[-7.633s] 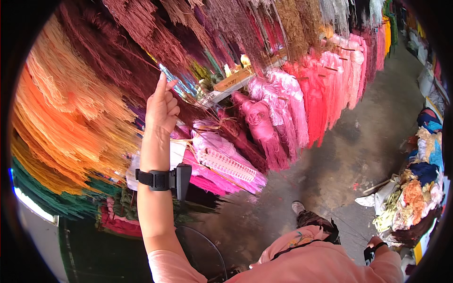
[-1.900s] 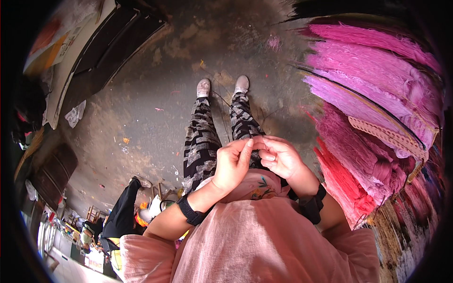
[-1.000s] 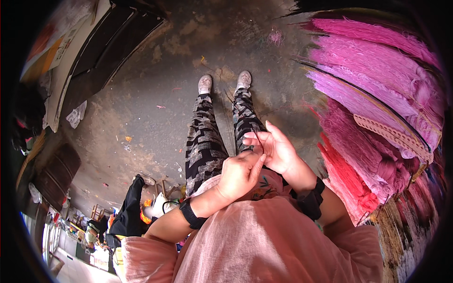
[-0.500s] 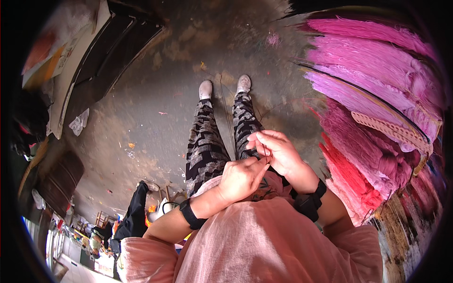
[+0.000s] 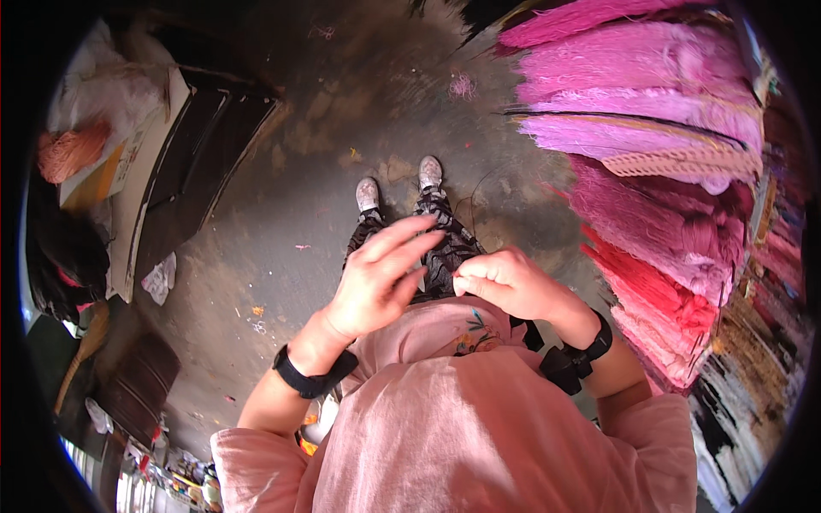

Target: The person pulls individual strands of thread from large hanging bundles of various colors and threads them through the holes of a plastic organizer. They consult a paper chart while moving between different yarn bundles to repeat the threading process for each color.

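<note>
In front of my waist, my left hand (image 5: 380, 278) is raised, with its fingers stretched and apart, slightly smeared by motion. I see nothing in it. A short gap away, my right hand (image 5: 517, 284) is closed, thumb and forefinger pressed together in a pinch. Whatever those fingertips hold, if anything, is too small or hidden to make out. Both hands hover over my patterned trousers (image 5: 449, 256) and the hem of my pink shirt (image 5: 419, 410). A black band (image 5: 312, 374) sits on my left wrist, and another (image 5: 577, 355) on my right.
At the right hang thick bundles of pink and lilac yarn (image 5: 616, 73), with red ones (image 5: 654, 291) below. A perforated pink strip (image 5: 684, 162) lies across them. Dark panelled furniture (image 5: 192, 162) stands at the left. Scraps, including a pink thread tangle (image 5: 462, 85), dot the concrete floor (image 5: 282, 197).
My hands have come apart: the left moved left and opened its fingers, while the right closed into a pinch. The dark strand formerly between them no longer shows. The whole view has shifted.
</note>
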The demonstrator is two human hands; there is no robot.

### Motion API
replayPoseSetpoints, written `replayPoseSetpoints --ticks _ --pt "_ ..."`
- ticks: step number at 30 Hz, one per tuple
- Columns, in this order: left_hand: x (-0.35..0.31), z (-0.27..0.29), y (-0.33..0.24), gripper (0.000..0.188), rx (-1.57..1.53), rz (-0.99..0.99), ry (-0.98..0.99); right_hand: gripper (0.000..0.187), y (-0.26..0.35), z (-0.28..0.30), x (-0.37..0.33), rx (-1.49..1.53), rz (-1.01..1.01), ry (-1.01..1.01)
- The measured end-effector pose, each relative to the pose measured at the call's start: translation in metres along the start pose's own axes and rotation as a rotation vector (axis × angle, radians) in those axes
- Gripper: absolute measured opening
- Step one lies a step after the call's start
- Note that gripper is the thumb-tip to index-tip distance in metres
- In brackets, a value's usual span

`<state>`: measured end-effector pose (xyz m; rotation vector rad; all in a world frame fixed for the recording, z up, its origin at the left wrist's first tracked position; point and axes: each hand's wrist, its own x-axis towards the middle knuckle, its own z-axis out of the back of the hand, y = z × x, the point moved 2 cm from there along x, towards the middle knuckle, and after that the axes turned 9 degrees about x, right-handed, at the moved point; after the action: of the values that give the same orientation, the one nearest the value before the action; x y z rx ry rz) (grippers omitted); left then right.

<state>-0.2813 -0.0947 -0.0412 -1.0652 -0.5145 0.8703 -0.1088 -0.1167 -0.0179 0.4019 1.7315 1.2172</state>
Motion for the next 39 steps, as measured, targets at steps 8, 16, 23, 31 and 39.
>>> replayPoseSetpoints --ticks 8,16,23,31,39 --pt "0.024 0.009 -0.040 0.012 -0.163 -0.236 0.544 0.013 0.033 -0.002 -0.031 -0.119 0.137 -0.080" --pt "0.025 0.080 -0.056 0.009 -0.260 -0.107 0.250 0.018 0.054 0.004 -0.067 -0.116 0.188 -0.160" --pt "0.042 0.205 -0.037 0.007 -1.169 0.100 -0.364 0.020 0.066 0.032 -0.116 -0.193 0.392 -0.433" --pt "0.053 0.396 0.035 0.013 -0.926 0.098 -0.889 0.016 0.079 0.070 -0.180 -0.431 0.444 -0.657" --pt "0.050 0.373 -0.089 0.015 0.076 0.097 -1.068 0.010 0.067 0.076 -0.204 -0.645 0.599 -0.850"
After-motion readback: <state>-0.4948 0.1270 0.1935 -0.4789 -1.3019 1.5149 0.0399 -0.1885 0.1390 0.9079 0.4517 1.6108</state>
